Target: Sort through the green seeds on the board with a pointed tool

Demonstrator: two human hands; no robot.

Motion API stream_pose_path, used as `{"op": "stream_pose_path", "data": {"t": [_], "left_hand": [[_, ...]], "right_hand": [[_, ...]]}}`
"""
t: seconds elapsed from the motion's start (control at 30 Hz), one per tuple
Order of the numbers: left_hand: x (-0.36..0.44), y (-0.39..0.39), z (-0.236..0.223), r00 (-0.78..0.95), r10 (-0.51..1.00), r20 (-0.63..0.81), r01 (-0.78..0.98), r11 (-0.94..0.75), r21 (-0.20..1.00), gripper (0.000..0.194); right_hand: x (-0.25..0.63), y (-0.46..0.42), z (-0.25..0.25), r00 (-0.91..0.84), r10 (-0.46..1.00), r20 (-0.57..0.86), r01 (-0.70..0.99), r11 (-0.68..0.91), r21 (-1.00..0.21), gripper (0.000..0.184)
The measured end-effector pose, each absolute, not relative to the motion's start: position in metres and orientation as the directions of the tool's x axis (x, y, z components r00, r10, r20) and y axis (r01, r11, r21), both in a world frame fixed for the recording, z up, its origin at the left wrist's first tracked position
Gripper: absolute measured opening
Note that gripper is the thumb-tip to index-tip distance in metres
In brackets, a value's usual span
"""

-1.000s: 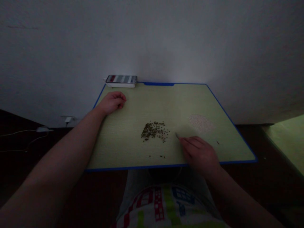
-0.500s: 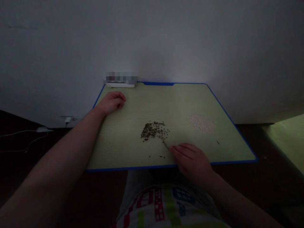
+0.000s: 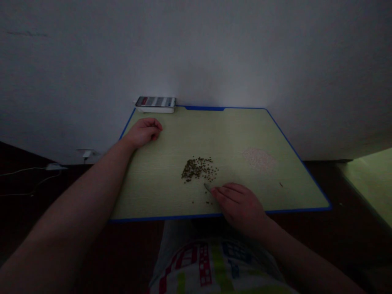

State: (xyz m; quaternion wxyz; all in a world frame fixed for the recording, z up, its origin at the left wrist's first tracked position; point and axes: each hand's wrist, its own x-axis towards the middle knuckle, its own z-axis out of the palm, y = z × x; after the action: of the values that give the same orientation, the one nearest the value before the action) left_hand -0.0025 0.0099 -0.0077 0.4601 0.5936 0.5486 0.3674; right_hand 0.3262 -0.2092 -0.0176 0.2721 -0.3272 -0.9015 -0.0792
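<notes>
My right hand (image 3: pixel 239 206) is closed, the fingertips pinching a small thin pointed tool (image 3: pixel 207 187). Its kind is too dark and small to make out. The tool's tip is just below a loose scatter of small dark grains (image 3: pixel 196 168) near the table's middle, and a few stray grains (image 3: pixel 207 202) lie beneath it. Beyond my right hand spreads a thin heap of pale grains (image 3: pixel 259 159). My left hand (image 3: pixel 143 132) rests on the left side of the table, its fingers curled in and apparently holding nothing; the palm is hidden.
The pale green table (image 3: pixel 171 200) has a blue rim and stands close to a grey wall. A phone (image 3: pixel 155 101) lies on a white box (image 3: pixel 156 110) at the back left corner. One thin brown bit (image 3: pixel 281 184) lies at the right. A power strip with cables (image 3: pixel 55 167) is low at left.
My right hand has moved a little to the left with the tool, whose tip is now lower and left of where it was. My left hand has stayed still.
</notes>
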Motion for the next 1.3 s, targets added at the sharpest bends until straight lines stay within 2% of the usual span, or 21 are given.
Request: {"op": "stream_pose_path", "data": {"t": [0.33,0.63,0.83,1.03,1.3], "left_hand": [[-0.007,0.013,-0.015,0.133,0.99,-0.038,0.309,-0.005,0.951,0.015],[-0.006,0.012,-0.012,0.127,0.991,-0.035,0.337,-0.01,0.941,0.015],[-0.007,0.013,-0.013,0.125,0.991,-0.045,0.355,-0.002,0.935,0.015],[-0.007,0.013,-0.013,0.127,0.991,-0.037,0.342,-0.009,0.94,0.016],[-0.009,0.013,-0.013,0.137,0.989,-0.047,0.333,-0.001,0.943,0.015]], "right_hand": [[0.312,-0.227,-0.018,-0.653,0.515,0.556,0.57,0.817,-0.087,0.033],[0.335,-0.213,-0.021,-0.642,0.55,0.534,0.662,0.749,0.025,0.035],[0.375,-0.205,-0.021,-0.582,0.606,0.542,0.751,0.656,0.073,0.028],[0.386,-0.192,-0.017,-0.509,0.653,0.561,0.81,0.584,0.054,0.027],[0.372,-0.17,-0.019,-0.539,0.672,0.508,0.79,0.613,0.027,0.035]]}}
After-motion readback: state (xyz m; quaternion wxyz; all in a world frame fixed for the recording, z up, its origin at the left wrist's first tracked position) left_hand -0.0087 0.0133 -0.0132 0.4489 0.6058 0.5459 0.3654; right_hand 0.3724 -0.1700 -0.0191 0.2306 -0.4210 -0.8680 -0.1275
